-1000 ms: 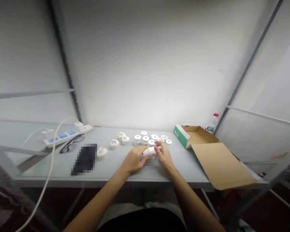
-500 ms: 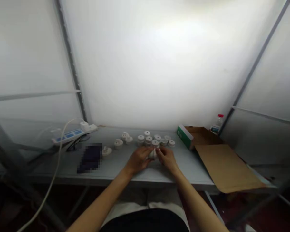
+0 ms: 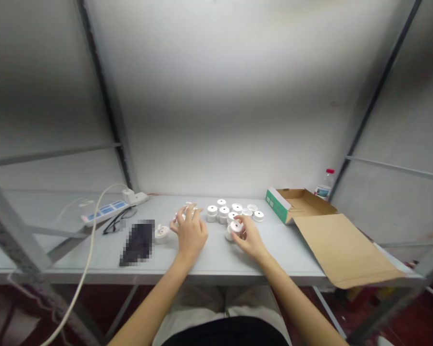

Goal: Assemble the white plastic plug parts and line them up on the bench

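Observation:
My left hand [image 3: 189, 232] reaches over the table with its fingers spread and curving down. White round pieces lie under its fingertips and are partly hidden by them. Whether the fingers touch one I cannot tell. Left of that hand sits a white round piece with a raised tab on top [image 3: 162, 234]. My right hand [image 3: 250, 237] has its thumb and fingers around a white cylindrical piece with a small hole in its top [image 3: 234, 229], low at the table. Just behind it stand several similar white cylinders [image 3: 212, 214], with a shallow clear-looking ring [image 3: 252, 208] among them.
An open cardboard box [image 3: 279, 206] with a green side stands at the right, its flap [image 3: 346, 250] reaching past the table's front edge. Behind it is a red-capped bottle [image 3: 324, 186]. At the left lie a power strip [image 3: 108, 210], glasses [image 3: 117, 222] and a blurred dark item [image 3: 139, 241].
My hands were together on a white piece; now they are apart. The left has moved left to the tabbed pieces and spread its fingers. The right stays near the cylinders, holding one.

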`<act>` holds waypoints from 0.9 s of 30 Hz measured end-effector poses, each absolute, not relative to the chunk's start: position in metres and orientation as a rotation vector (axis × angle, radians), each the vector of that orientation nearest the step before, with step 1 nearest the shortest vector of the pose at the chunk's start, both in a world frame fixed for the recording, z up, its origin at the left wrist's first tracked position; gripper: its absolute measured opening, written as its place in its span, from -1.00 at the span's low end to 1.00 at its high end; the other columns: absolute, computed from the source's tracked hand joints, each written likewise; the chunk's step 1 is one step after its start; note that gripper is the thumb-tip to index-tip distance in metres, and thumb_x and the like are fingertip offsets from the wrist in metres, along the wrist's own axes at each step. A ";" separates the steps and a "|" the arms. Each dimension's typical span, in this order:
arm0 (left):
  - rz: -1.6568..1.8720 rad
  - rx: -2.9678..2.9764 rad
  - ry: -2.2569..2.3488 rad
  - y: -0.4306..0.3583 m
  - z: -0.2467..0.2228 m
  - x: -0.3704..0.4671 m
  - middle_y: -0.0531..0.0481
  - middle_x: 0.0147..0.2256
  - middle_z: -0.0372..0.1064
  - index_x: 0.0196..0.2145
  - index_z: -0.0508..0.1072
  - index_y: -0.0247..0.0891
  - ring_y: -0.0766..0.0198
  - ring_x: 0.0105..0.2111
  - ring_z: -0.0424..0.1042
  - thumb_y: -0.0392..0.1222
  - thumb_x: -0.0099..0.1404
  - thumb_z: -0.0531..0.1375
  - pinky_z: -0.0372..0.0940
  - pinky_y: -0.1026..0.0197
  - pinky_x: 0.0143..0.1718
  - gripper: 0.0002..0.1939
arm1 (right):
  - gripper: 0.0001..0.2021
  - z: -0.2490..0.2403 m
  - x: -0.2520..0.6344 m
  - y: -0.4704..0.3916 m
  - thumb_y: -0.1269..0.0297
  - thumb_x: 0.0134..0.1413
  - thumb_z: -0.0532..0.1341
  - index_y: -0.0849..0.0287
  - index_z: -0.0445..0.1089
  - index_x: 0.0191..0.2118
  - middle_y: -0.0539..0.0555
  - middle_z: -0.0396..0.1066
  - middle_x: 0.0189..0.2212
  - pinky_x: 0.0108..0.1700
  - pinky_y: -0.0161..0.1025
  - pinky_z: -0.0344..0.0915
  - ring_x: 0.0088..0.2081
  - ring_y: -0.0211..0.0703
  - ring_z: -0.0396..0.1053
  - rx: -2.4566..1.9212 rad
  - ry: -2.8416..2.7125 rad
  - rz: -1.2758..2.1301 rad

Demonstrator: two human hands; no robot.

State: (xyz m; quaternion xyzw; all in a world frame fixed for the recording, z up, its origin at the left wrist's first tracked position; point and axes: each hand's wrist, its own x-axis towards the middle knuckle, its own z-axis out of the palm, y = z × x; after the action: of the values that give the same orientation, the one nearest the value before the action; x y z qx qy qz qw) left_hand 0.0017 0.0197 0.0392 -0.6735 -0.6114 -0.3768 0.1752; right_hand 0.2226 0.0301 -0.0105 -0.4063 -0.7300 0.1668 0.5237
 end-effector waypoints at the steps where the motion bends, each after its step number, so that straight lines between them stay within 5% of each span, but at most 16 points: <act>1: -0.961 -1.883 -1.777 0.021 0.038 0.000 -0.29 0.39 0.17 0.20 0.46 -0.29 -0.33 0.36 0.07 -0.36 0.39 0.07 -0.10 -0.47 0.30 -0.53 | -0.61 -0.011 0.221 0.030 0.25 0.16 0.30 0.08 0.35 0.11 0.11 0.34 -0.05 -0.36 -0.20 0.40 -0.45 -0.27 0.33 -0.965 -1.767 0.410; 5: -0.612 -1.777 -1.962 0.026 0.027 -0.007 -0.38 0.48 -0.09 0.34 0.32 -0.40 -0.49 0.41 -0.13 -0.23 0.38 0.15 -0.16 -0.60 0.30 -0.40 | -0.71 -0.009 0.218 0.028 0.21 0.17 0.34 0.09 0.38 -0.01 0.09 0.35 -0.07 -0.31 -0.22 0.40 -0.43 -0.28 0.35 -0.950 -1.768 0.418; 11: -0.487 -1.765 -2.020 0.027 0.029 -0.013 -0.43 0.42 0.02 0.29 0.38 -0.40 -0.39 0.20 0.24 -0.16 0.40 0.17 0.15 -0.48 0.17 -0.45 | -0.79 0.000 0.220 0.024 0.13 0.29 0.28 0.13 0.42 -0.33 -0.01 0.41 -0.47 -0.34 -0.25 0.28 -0.44 -0.19 0.34 -0.919 -1.821 0.396; 19: -0.448 -1.603 -2.120 0.031 0.049 -0.035 -0.55 0.33 0.10 0.17 0.43 -0.43 -0.43 0.13 0.30 -0.18 0.40 0.13 0.26 -0.38 0.03 -0.55 | -0.79 -0.002 0.215 0.022 0.07 0.29 0.29 0.07 0.60 -0.21 0.10 0.63 -0.19 -0.01 -0.11 0.45 -0.11 0.01 0.56 -0.888 -2.010 0.405; 23: -0.429 -1.642 -2.185 0.031 0.051 -0.037 -0.50 0.12 0.32 0.16 0.42 -0.41 -0.31 0.01 0.40 -0.30 0.39 0.05 0.38 -0.18 -0.12 -0.57 | -0.72 -0.007 0.218 0.030 0.13 0.41 0.14 0.10 0.57 -0.20 0.15 0.60 -0.18 0.03 -0.08 0.43 -0.08 0.02 0.52 -1.123 -1.904 0.271; 27: -0.505 -1.723 -2.093 0.027 0.056 -0.033 -0.48 0.06 0.34 0.21 0.35 -0.48 -0.24 -0.05 0.43 -0.35 0.38 0.01 0.40 -0.08 -0.16 -0.52 | -0.67 -0.012 0.238 0.038 0.27 0.31 0.15 0.18 0.47 0.11 0.31 0.45 0.13 0.22 0.17 0.25 0.20 0.25 0.32 -1.423 -1.701 0.103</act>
State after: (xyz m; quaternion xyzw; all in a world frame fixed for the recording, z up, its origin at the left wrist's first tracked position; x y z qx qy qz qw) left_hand -0.0325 0.0272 0.0556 -0.6132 -0.7452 -0.1799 0.1908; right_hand 0.2382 0.0383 -0.0122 -0.5740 -0.6864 0.0417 0.4445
